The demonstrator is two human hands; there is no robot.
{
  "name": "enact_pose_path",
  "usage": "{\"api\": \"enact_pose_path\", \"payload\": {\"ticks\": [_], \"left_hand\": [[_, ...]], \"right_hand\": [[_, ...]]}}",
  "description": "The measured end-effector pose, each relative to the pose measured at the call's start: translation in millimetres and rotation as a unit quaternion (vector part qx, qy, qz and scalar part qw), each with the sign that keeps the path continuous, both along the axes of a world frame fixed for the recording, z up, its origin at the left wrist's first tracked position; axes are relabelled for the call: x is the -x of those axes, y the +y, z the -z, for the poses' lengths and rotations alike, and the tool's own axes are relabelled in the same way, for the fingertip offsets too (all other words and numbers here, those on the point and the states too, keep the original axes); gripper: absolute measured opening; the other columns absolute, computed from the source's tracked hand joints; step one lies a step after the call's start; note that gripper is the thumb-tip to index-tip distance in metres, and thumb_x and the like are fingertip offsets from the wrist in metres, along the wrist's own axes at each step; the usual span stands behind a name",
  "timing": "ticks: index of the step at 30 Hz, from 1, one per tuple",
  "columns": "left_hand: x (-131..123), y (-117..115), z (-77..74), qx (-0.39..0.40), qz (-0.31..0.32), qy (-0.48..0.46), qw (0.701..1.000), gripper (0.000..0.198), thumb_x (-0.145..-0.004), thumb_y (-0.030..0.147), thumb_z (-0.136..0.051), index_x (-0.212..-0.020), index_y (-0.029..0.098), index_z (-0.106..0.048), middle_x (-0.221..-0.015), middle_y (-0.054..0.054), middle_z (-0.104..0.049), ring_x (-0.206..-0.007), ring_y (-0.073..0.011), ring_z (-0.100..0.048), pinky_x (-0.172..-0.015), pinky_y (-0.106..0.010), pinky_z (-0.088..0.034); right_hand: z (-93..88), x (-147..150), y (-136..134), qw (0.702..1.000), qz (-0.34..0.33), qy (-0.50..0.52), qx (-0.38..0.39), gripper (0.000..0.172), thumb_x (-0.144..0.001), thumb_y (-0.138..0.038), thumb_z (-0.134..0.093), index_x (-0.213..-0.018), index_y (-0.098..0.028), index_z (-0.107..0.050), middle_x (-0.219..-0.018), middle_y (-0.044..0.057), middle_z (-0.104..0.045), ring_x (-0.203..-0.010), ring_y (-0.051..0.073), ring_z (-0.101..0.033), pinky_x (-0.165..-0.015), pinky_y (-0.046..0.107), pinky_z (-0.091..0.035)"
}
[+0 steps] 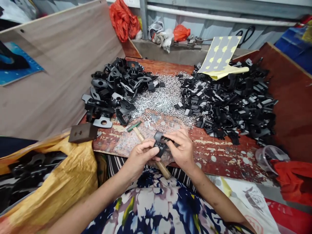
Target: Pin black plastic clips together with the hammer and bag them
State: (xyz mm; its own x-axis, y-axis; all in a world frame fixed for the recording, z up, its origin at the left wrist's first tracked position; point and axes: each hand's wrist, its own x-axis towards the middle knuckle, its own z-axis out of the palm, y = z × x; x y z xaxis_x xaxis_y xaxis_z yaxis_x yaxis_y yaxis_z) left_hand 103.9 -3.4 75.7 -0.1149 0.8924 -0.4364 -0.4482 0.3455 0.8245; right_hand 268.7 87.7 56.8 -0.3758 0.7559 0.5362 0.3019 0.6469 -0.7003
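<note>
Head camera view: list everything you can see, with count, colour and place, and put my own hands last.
bench: one, worn red, centre
held black piece: count unclear, black, at both hands
hammer: one, green head, pale handle, bench front
pins: countless, silver, mid-bench
left heap: many parts, black and grey, bench left
right heap: many parts, black and grey, bench right
block: one, brown, left edge
printed sheet: one, grey and yellow, over right heap
tub: one, clear, right edge
sack: one, yellow, lower left
red bags: three, back left, back middle, lower right
left hand: one, front centre
right hand: one, beside it
</note>
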Motion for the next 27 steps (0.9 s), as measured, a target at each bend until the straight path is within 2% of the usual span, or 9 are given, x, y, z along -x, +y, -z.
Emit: {"api": "enact_pose_path", "payload": {"ticks": [7, 13, 15, 17, 20, 22, 24, 26, 27], "left_hand": [[-7.7, 2.2, -7.8, -0.043, 0.008, -0.024, 0.999, 0.031, -0.068, 0.043, -0.090, -0.077, 0.016, -0.079, -0.102, -0.002, -0.055, -0.066, -0.0087, -0.065, -0.058, -0.020, -0.058], [3.9, 2.1, 3.2, -0.028, 0.037, -0.022, 0.999, 0.029, -0.071, 0.044, -0.087, -0.082, 0.018, -0.079, -0.095, -0.002, -0.060, -0.057, -0.0083, -0.065, -0.051, -0.019, -0.055], [6.6, 3.2, 9.5, -0.035, 0.043, 0.004, 0.998, 0.028, -0.072, 0.044, -0.086, -0.082, 0.018, -0.079, -0.103, -0.003, -0.061, -0.056, -0.0075, -0.063, -0.050, -0.020, -0.055], [7.0, 4.1, 13.7, -0.047, 0.040, 0.050, 0.997, 0.027, -0.073, 0.043, -0.085, -0.080, 0.018, -0.079, -0.126, -0.006, -0.058, -0.056, -0.0059, -0.062, -0.049, -0.021, -0.055], [7.8, 4.0, 14.7, -0.050, 0.055, 0.105, 0.992, 0.026, -0.075, 0.043, -0.083, -0.077, 0.017, -0.079, -0.153, -0.008, -0.044, -0.056, -0.0053, -0.061, -0.048, -0.024, -0.056], [10.4, 3.2, 13.9, -0.034, 0.056, 0.099, 0.993, 0.026, -0.074, 0.043, -0.084, -0.080, 0.017, -0.079, -0.141, -0.010, -0.057, -0.055, -0.0061, -0.059, -0.047, -0.023, -0.054], [14.0, 2.4, 13.4, -0.013, 0.029, 0.072, 0.997, 0.029, -0.071, 0.043, -0.087, -0.082, 0.018, -0.077, -0.104, -0.007, -0.071, -0.053, -0.0075, -0.056, -0.046, -0.019, -0.049], [16.6, 2.2, 13.1, 0.000, 0.000, 0.054, 0.999, 0.032, -0.068, 0.043, -0.090, -0.081, 0.018, -0.076, -0.077, -0.002, -0.067, -0.053, -0.0093, -0.056, -0.047, -0.017, -0.047], [17.0, 2.4, 12.9, 0.003, -0.006, 0.052, 0.999, 0.033, -0.066, 0.043, -0.091, -0.079, 0.017, -0.075, -0.072, -0.001, -0.065, -0.055, -0.0102, -0.058, -0.048, -0.017, -0.047]], "right_hand": [[2.3, 8.1, -16.3, 1.000, 0.020, 0.013, -0.003, 0.029, -0.090, -0.014, -0.061, -0.104, -0.033, -0.079, -0.080, -0.002, -0.075, -0.097, 0.023, -0.066, -0.118, 0.061, -0.026], [2.9, 3.1, -17.8, 0.995, -0.095, 0.006, 0.023, 0.034, -0.094, -0.015, -0.055, -0.119, -0.029, -0.074, -0.092, 0.001, -0.075, -0.102, 0.022, -0.067, -0.118, 0.059, -0.030], [2.2, 3.6, -21.3, 0.988, -0.131, 0.025, 0.076, 0.032, -0.096, -0.017, -0.052, -0.119, -0.027, -0.073, -0.096, 0.003, -0.074, -0.098, 0.021, -0.068, -0.112, 0.052, -0.042], [1.7, 3.3, -24.8, 0.980, -0.149, 0.042, 0.123, 0.033, -0.097, -0.017, -0.050, -0.119, -0.025, -0.073, -0.099, 0.005, -0.075, -0.097, 0.019, -0.069, -0.100, 0.042, -0.053], [2.5, -8.4, -21.8, 0.976, -0.171, 0.000, 0.138, 0.035, -0.096, -0.017, -0.052, -0.123, -0.025, -0.071, -0.110, 0.005, -0.076, -0.102, 0.019, -0.070, -0.095, 0.037, -0.055], [5.0, -27.9, -10.4, 0.980, -0.131, -0.054, 0.138, 0.031, -0.097, -0.020, -0.054, -0.120, -0.027, -0.073, -0.109, 0.003, -0.078, -0.100, 0.018, -0.071, -0.097, 0.039, -0.054], [10.3, -54.0, 8.1, 0.988, -0.003, -0.101, 0.116, 0.027, -0.098, -0.022, -0.053, -0.115, -0.026, -0.074, -0.102, 0.003, -0.079, -0.091, 0.018, -0.072, -0.092, 0.039, -0.055], [19.1, -78.8, 29.5, 0.981, 0.119, -0.136, 0.076, 0.024, -0.098, -0.021, -0.053, -0.110, -0.024, -0.074, -0.099, 0.005, -0.078, -0.087, 0.020, -0.071, -0.086, 0.038, -0.055], [24.5, -88.3, 39.5, 0.976, 0.144, -0.154, 0.059, 0.022, -0.096, -0.020, -0.056, -0.108, -0.023, -0.074, -0.100, 0.006, -0.077, -0.087, 0.020, -0.070, -0.085, 0.038, -0.054]]}}
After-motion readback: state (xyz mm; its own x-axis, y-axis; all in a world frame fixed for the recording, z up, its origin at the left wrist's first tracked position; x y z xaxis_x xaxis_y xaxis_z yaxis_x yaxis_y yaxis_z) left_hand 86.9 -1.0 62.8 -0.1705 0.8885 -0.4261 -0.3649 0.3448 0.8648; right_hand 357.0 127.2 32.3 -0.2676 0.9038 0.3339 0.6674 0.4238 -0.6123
